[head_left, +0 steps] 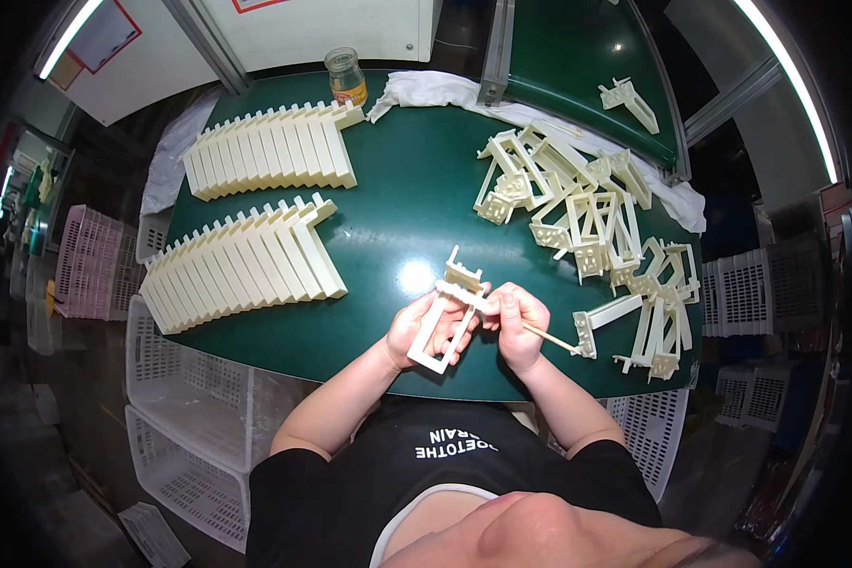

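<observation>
My left hand [404, 331] is closed around a cream plastic frame [430, 363], a rectangular open piece with a bracket-like end pointing away from me. My right hand [521, 327] grips a thin wooden stick [551, 338], whose rear end slants out to the right. Its thumb and fingers are pinched close beside the frame's upper right side; the working tip of the stick is hidden there. Near that rear end lies another cream frame [611, 314]. Farther right spreads a loose, tangled pile of similar frames [592, 222].
Two neat rows of cream frames, a back row [270, 151] and a front row [246, 267], line the left of the green table [388, 189]. Behind stand a glass jar [346, 76] and white cloth [426, 89]. A green conveyor [577, 57] carries one frame [631, 102]. White crates [191, 379] flank the table.
</observation>
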